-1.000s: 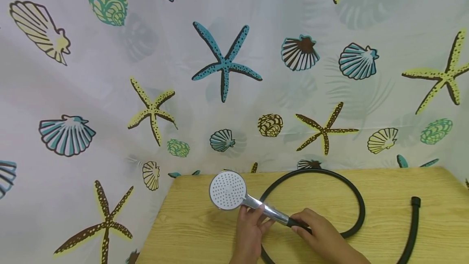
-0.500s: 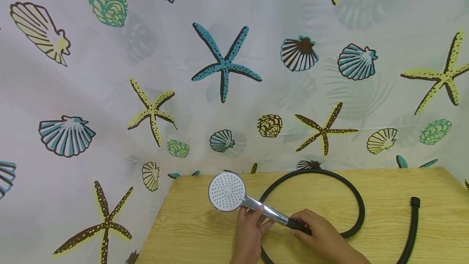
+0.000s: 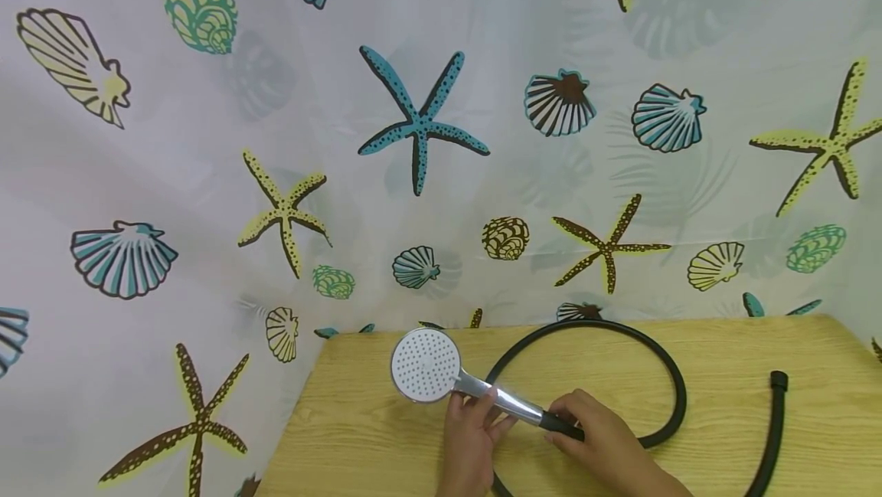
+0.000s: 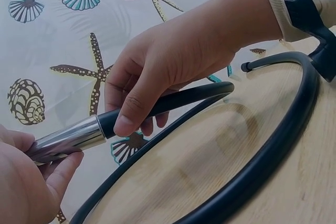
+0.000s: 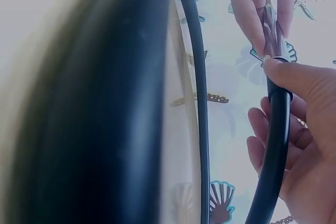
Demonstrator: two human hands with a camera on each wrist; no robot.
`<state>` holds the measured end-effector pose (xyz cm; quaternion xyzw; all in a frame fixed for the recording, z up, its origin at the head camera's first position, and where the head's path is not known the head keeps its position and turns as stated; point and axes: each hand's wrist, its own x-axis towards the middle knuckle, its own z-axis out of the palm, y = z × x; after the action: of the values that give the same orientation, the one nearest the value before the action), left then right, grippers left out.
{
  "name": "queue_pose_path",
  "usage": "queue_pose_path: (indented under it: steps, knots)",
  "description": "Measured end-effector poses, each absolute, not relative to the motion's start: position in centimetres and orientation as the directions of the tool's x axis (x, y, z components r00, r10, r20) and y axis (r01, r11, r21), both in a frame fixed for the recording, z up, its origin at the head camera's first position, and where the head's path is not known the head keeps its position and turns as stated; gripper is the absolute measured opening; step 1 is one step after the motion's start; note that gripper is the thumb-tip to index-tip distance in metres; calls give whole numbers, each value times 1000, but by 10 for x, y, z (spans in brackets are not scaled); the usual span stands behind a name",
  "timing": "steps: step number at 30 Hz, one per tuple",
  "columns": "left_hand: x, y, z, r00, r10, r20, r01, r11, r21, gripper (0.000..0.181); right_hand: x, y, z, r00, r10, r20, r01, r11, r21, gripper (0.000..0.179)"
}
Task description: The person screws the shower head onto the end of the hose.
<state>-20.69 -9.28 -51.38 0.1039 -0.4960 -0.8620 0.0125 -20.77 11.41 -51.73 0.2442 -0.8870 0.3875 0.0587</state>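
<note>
A chrome shower head (image 3: 426,365) with a round white spray face is held above the table, its handle slanting down to the right. My left hand (image 3: 470,436) grips the chrome handle (image 4: 71,139) from below. At the handle's lower end, the black shower hose (image 4: 184,97) meets it, and my right hand (image 3: 598,436) pinches the hose end between thumb and fingers. In the right wrist view the thumb presses by the black collar (image 5: 279,92) at the joint. The spray face is out of sight in both wrist views.
The hose loops over the wooden table (image 3: 372,436), and its free end with a black connector (image 3: 779,382) lies at the right. A white curtain (image 3: 482,137) printed with starfish and shells hangs behind the table and along its left side.
The head view has shifted very slightly. Both hands keep their holds on the handle and the hose end, with the right fingers moving only a little at the joint.
</note>
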Motion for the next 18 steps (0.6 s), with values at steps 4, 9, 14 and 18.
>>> queue_pose_path:
  steps: [4,9,14,18]
  knots:
    - [-206,-92,-513,-979,-123,-165,-81,-507,858,46,-207,114,-517,-865,-385,321,-499,593,-632,19]
    - [-204,-91,-510,-979,-131,-158,-70,-512,856,44,-204,113,-517,-852,-389,350,-522,592,-614,18]
    - [-205,-92,-509,-980,-125,-153,-71,-500,863,54,-203,114,-517,-845,-397,358,-534,589,-607,16]
    - [-205,-93,-509,-983,-113,-146,-73,-487,871,62,-203,114,-516,-837,-403,370,-546,588,-597,14]
